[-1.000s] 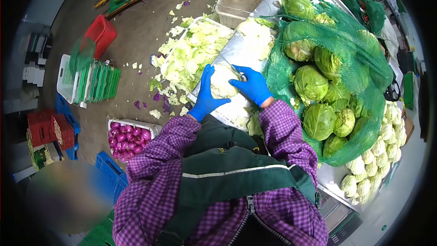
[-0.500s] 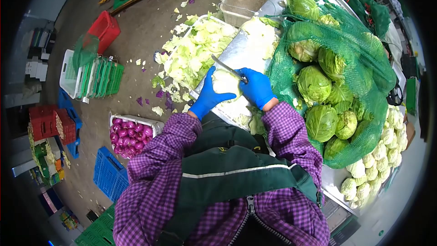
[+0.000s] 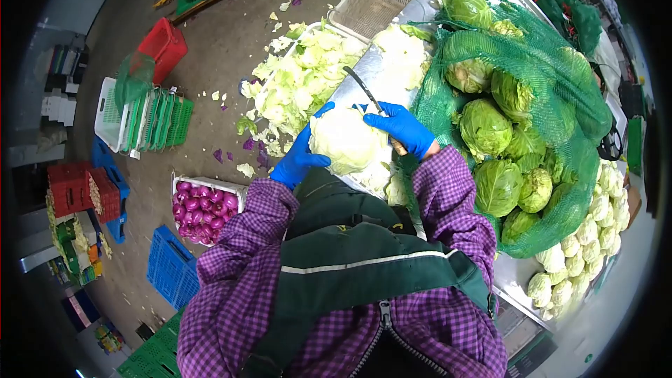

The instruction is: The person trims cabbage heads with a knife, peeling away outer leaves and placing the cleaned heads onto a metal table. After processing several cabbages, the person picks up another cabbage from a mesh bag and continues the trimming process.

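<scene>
Lifted and drawn back toward the body, the cabbage (image 3: 346,141) now shows larger and rounder than it did 0.5 s ago, when it lay lower on the steel table (image 3: 364,63) with the blade across its top. Both arms have pulled in with it. The knife (image 3: 359,86) has swung up, so its blade points away from the person and stands clear of the head.

Head view, the only 1: the left hand (image 3: 299,159), in a blue glove, is cupped around the cabbage's left side, with a fingertip showing over the top. The right hand (image 3: 401,126), also gloved, is closed around the knife handle, and its fingers press on the cabbage's right shoulder. The head sits between the 2 hands, just in front of the chest.

Beyond the left hand lies a heap of cut leaves (image 3: 301,77), spilling onto the floor. Just right of the right hand bulges a green net sack (image 3: 553,84) of leafy green heads. Farther right, along the table edge, runs a row of pale trimmed heads (image 3: 595,217). Below the left hand stands a crate of purple-red vegetables (image 3: 199,213).

With the blade off the head, that cut looks finished, and the cabbage appears to be held up for turning or checking.
</scene>
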`<move>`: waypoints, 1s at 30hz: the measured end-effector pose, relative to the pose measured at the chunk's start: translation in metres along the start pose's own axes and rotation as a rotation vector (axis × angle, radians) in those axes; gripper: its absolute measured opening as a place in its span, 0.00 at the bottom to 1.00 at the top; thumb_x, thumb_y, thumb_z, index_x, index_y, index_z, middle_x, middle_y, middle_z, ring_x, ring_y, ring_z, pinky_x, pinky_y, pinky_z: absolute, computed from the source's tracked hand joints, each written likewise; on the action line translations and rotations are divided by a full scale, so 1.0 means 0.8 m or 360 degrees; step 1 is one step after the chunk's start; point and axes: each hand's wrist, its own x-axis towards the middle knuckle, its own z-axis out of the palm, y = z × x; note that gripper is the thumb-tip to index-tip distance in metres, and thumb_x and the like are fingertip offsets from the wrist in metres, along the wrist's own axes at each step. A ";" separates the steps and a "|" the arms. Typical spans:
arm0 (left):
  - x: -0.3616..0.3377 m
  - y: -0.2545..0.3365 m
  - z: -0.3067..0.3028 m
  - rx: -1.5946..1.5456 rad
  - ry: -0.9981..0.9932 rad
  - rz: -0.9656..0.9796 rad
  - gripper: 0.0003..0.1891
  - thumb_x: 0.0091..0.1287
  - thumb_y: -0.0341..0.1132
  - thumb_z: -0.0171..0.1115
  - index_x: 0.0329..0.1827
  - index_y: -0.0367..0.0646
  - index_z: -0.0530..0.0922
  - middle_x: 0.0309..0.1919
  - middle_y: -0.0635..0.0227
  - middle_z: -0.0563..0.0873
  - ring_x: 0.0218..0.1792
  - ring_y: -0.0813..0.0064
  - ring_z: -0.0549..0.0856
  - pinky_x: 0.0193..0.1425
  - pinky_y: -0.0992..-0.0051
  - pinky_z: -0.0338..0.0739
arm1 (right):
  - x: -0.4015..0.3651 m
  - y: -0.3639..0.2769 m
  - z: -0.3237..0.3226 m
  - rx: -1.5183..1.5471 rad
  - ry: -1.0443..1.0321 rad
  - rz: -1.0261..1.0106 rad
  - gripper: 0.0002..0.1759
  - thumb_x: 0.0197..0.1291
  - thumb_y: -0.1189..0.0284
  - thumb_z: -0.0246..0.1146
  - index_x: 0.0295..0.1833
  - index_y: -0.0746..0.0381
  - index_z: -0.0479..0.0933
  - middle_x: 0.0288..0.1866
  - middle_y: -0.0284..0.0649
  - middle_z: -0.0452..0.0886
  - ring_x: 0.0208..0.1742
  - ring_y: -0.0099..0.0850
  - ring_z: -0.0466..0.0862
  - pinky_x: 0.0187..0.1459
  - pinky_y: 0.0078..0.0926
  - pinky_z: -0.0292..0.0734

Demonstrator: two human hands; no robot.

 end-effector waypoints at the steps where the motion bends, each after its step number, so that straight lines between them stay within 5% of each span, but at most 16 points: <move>1: 0.000 -0.001 -0.002 -0.0098 -0.0004 -0.0006 0.57 0.41 0.38 0.77 0.75 0.40 0.51 0.68 0.62 0.67 0.68 0.66 0.67 0.72 0.65 0.61 | 0.002 0.000 0.001 0.0000 0.0007 0.0024 0.24 0.57 0.62 0.68 0.55 0.64 0.75 0.30 0.36 0.81 0.12 0.16 0.71 0.14 0.16 0.65; 3: -0.005 -0.006 -0.007 -0.0250 0.0035 -0.0009 0.55 0.44 0.40 0.75 0.75 0.40 0.51 0.68 0.61 0.66 0.69 0.64 0.66 0.72 0.63 0.61 | 0.002 0.002 0.010 0.0112 0.0132 -0.0019 0.18 0.57 0.62 0.68 0.44 0.65 0.77 0.25 0.35 0.79 0.06 0.18 0.65 0.08 0.17 0.58; 6: -0.012 -0.034 -0.031 -0.0516 0.0107 -0.0028 0.50 0.52 0.44 0.69 0.75 0.41 0.50 0.70 0.58 0.65 0.70 0.59 0.65 0.73 0.58 0.59 | 0.008 0.027 0.001 0.0131 0.0201 -0.0185 0.17 0.57 0.64 0.68 0.44 0.65 0.78 0.25 0.34 0.79 0.06 0.17 0.65 0.08 0.17 0.57; 7: -0.013 -0.041 -0.039 -0.0625 0.0138 -0.0051 0.47 0.56 0.46 0.66 0.75 0.41 0.50 0.70 0.57 0.63 0.70 0.57 0.64 0.73 0.55 0.58 | 0.002 0.029 -0.007 0.0102 0.0139 -0.0144 0.16 0.56 0.66 0.68 0.45 0.65 0.78 0.27 0.34 0.80 0.15 0.18 0.73 0.16 0.18 0.68; 8: -0.013 -0.048 -0.046 -0.0621 0.0139 -0.0045 0.47 0.56 0.46 0.66 0.75 0.41 0.50 0.70 0.57 0.63 0.70 0.57 0.64 0.73 0.55 0.58 | -0.004 0.029 -0.010 0.0100 0.0135 -0.0150 0.16 0.56 0.66 0.68 0.45 0.65 0.78 0.27 0.34 0.80 0.15 0.18 0.73 0.16 0.18 0.68; 11: -0.013 -0.049 -0.050 -0.0923 0.0232 -0.0053 0.44 0.60 0.50 0.61 0.75 0.41 0.50 0.72 0.55 0.61 0.71 0.54 0.62 0.74 0.52 0.55 | -0.027 0.019 -0.017 -0.0161 -0.0295 -0.0215 0.19 0.54 0.69 0.70 0.49 0.66 0.79 0.38 0.35 0.83 0.41 0.19 0.79 0.48 0.22 0.74; 14: -0.008 -0.027 -0.035 -0.1273 0.0137 0.0020 0.40 0.64 0.46 0.58 0.75 0.40 0.51 0.73 0.56 0.58 0.72 0.55 0.60 0.76 0.55 0.52 | -0.023 0.019 -0.005 -0.0413 -0.0053 -0.0503 0.23 0.53 0.68 0.71 0.54 0.66 0.77 0.44 0.35 0.83 0.41 0.21 0.80 0.49 0.22 0.74; 16: 0.001 -0.017 -0.018 -0.1083 0.0318 0.0073 0.39 0.65 0.49 0.56 0.75 0.44 0.51 0.72 0.56 0.61 0.71 0.55 0.61 0.75 0.54 0.53 | -0.013 0.021 0.011 -0.0345 0.0000 -0.0439 0.31 0.51 0.65 0.73 0.60 0.64 0.74 0.52 0.39 0.81 0.49 0.27 0.80 0.54 0.26 0.74; 18: 0.008 -0.010 -0.002 -0.0854 0.0400 0.0193 0.38 0.65 0.45 0.57 0.75 0.44 0.51 0.70 0.57 0.64 0.70 0.57 0.64 0.73 0.57 0.57 | -0.003 0.017 0.044 -0.0441 0.0418 -0.0815 0.39 0.48 0.61 0.75 0.65 0.61 0.70 0.57 0.43 0.79 0.58 0.31 0.77 0.58 0.29 0.73; 19: 0.011 -0.004 0.009 -0.0622 0.0480 0.0308 0.36 0.66 0.41 0.58 0.74 0.45 0.52 0.68 0.58 0.66 0.69 0.59 0.66 0.71 0.59 0.61 | -0.010 0.003 0.062 -0.0450 0.0480 -0.0646 0.44 0.45 0.60 0.76 0.68 0.59 0.66 0.63 0.47 0.74 0.62 0.37 0.76 0.59 0.33 0.72; 23: 0.016 0.018 0.043 -0.0515 0.0771 0.0344 0.36 0.64 0.33 0.60 0.74 0.47 0.53 0.62 0.61 0.71 0.65 0.65 0.70 0.66 0.66 0.68 | 0.004 0.015 0.090 -0.0971 0.0789 -0.1061 0.44 0.44 0.61 0.74 0.68 0.59 0.64 0.63 0.51 0.70 0.59 0.48 0.76 0.57 0.38 0.74; 30: 0.016 0.019 0.054 -0.0340 0.0889 0.0472 0.38 0.62 0.27 0.59 0.74 0.49 0.52 0.63 0.64 0.69 0.63 0.69 0.71 0.66 0.68 0.67 | 0.008 0.015 0.077 -0.0760 0.0662 -0.1000 0.38 0.46 0.67 0.73 0.64 0.62 0.68 0.58 0.47 0.76 0.57 0.41 0.78 0.55 0.35 0.75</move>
